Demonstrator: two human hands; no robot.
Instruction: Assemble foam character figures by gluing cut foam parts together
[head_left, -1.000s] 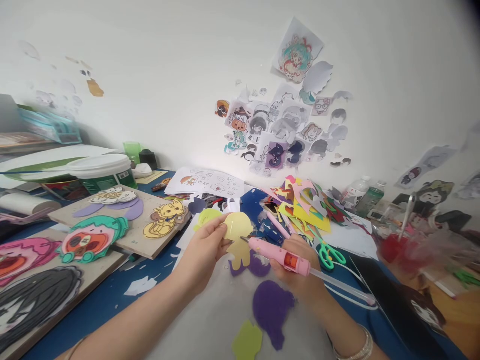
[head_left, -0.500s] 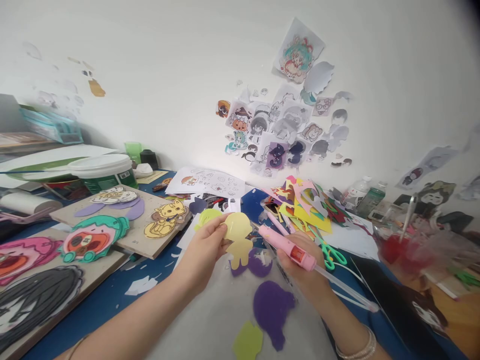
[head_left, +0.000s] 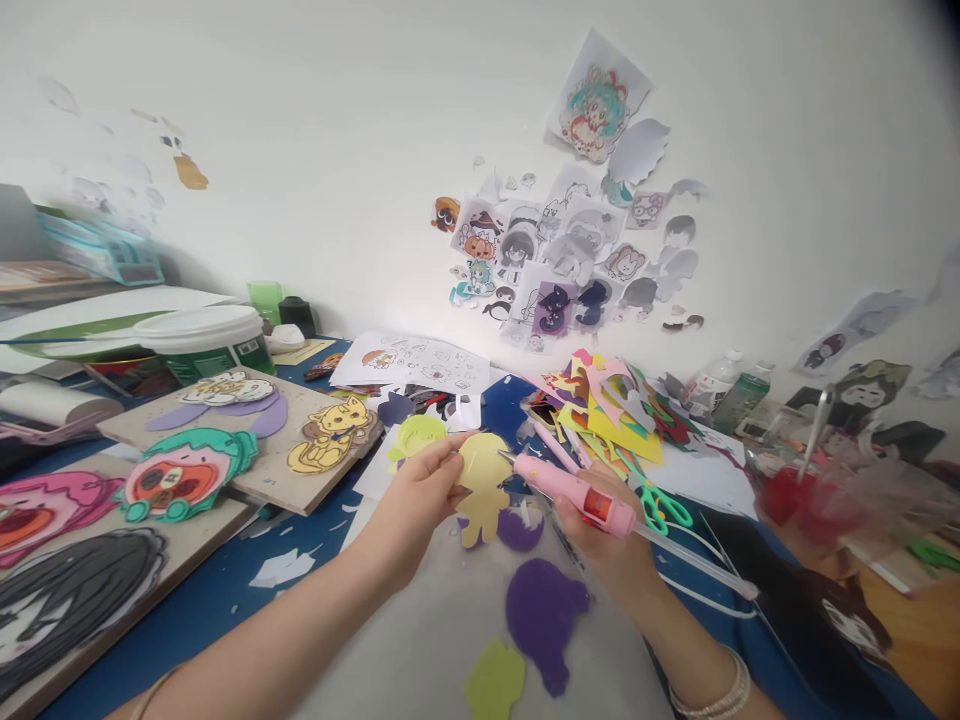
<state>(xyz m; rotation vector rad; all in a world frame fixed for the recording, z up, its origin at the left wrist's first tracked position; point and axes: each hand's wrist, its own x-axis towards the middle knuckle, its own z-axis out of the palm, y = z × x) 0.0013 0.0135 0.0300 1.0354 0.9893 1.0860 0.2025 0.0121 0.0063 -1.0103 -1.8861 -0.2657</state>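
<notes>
My left hand (head_left: pixel 426 500) pinches a pale yellow figure-shaped cutout (head_left: pixel 484 490) by its left edge and holds it up over the mat. A thin, shiny line shows on the cutout's round head. In my right hand (head_left: pixel 607 520) is a pink hot glue gun (head_left: pixel 574 490) with a clear glue stick (head_left: pixel 697 562) poking out of its back. Its metal nozzle points left at the cutout's upper right edge; I cannot tell whether they touch. Below lie a purple cutout (head_left: pixel 544 615), a lime green piece (head_left: pixel 495 680) and a purple scrap (head_left: pixel 520 530).
Green-handled scissors (head_left: pixel 664 510) lie right of my right hand, near a white cord. Coloured scraps (head_left: pixel 611 400) pile up behind. Boards with painted character cutouts (head_left: pixel 330 435) stand left, beside a white-lidded tub (head_left: pixel 206 340). A lime green cutout (head_left: pixel 420 437) lies behind my left hand.
The yellow cutout has shifted slightly right and down, tilting a little. The glue gun has moved slightly left, its nozzle now nearer the cutout. A shiny line now shows on the head.
</notes>
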